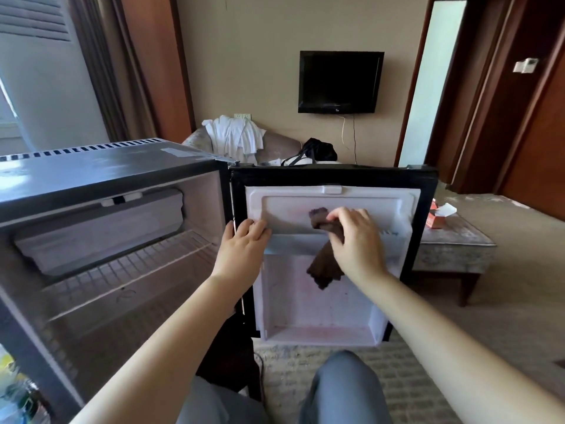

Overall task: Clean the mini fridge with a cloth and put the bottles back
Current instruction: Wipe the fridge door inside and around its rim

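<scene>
Brown cloth worked over the white inside of the open fridge door

The right hand has its fingers bunched round the upper end of the cloth, pressing it to the door liner just above the rail, and the rest of the cloth hangs down over the rail; the left hand clasps the door at the rail's left end, fingers curled over the edge. The fridge stands to the left with a bare wire shelf inside. Blurred coloured items sit at the bottom-left edge, their labels unreadable. Beyond hangs a dark TV whose small logo is too tiny to read, and an orange box on a bench shows no legible print
</scene>
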The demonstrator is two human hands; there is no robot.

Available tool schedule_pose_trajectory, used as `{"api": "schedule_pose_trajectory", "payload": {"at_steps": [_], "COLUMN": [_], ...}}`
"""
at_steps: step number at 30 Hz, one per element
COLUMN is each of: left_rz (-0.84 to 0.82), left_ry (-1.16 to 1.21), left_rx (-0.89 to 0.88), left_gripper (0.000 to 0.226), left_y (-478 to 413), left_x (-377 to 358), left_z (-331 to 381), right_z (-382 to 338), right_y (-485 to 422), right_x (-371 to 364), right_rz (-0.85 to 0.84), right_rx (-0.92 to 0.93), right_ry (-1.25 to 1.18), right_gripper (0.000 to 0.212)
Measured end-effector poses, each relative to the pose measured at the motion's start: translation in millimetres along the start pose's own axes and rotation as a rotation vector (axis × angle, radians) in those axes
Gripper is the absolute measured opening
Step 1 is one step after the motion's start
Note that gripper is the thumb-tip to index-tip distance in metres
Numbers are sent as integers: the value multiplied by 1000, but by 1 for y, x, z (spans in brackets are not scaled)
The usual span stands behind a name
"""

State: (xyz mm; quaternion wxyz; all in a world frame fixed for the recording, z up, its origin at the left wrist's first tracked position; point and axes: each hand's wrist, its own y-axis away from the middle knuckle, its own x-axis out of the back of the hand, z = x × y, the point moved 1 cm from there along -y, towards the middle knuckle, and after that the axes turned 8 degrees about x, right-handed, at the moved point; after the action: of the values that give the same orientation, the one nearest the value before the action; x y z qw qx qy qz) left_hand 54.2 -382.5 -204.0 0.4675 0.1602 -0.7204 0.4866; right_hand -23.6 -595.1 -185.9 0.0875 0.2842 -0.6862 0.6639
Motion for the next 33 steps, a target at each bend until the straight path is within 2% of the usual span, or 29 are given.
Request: {"api": "schedule_pose_trajectory", "payload": {"at_steps": [2,4,6,8,11,15,19,23,25,29,33], "left_rz": [12,-13,-67,-70,-40,-34,-64,-112,-110,-37,4], "left_ry": [28,60,97,112,146,174,215,205,178,193,247], "left_rx": [-19,-23,-10,4,-2,33,69,63,37,51,147], "left_gripper": [60,59,57,57,56,55,53,49,50,49,49], "left_y": [-1,0,1,1,1,3,5,1,-1,1,6], "left_x": [4,6,8,8,6,3,8,14,16,11,-5], "left_z": [-4,-3,0,1,-1,1,9,9,7,6,12], "right_z": [-13,-16,-7,7,19,-3,-26,-76,-92,-62,-4], "right_y": [25,53,78,91,93,65,35,30,34,41,55], "right_x": [-18,-37,-48,-46,-31,-12,-29,-87,-103,-83,-37], "right_rz": [-8,-103,-233,-283,-213,-87,41,-70,-56,-34,180], "right_rx": [78,66,-55,-241,-304,-224,-167,-117,-118,-166,-164], "right_ry": [17,40,22,-38,-119,-172,-162,-216,-242,-275,-67], "right_gripper": [24,28,31,26,22,23,18,17,20,15,12]}}
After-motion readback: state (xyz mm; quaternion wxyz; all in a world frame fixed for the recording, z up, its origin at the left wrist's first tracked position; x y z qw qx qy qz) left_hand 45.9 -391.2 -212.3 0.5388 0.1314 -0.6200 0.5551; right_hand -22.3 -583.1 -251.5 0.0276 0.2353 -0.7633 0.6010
